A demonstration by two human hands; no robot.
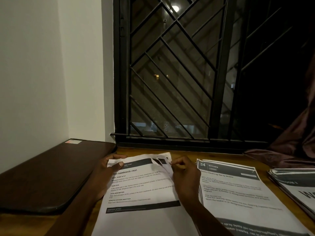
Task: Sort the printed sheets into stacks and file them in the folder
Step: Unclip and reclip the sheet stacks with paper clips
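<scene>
Head view: left hand (104,173), right hand (186,175) pinch sheet (141,186) at top.

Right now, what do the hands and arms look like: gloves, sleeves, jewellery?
The left hand and right hand are bare: no gloves, rings or watch visible. Both forearms show no sleeve up to the frame edge. Light is dim.

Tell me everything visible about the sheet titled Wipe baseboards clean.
The sheet is white printed paper with a dark header band, a bold title, small text blocks and a second dark band lower down. It lies on the wooden table, left of the Kitchen stack. Its top edge is torn and curled near the right corner. The left hand pinches the upper left corner; the right hand pinches the torn part.
</scene>
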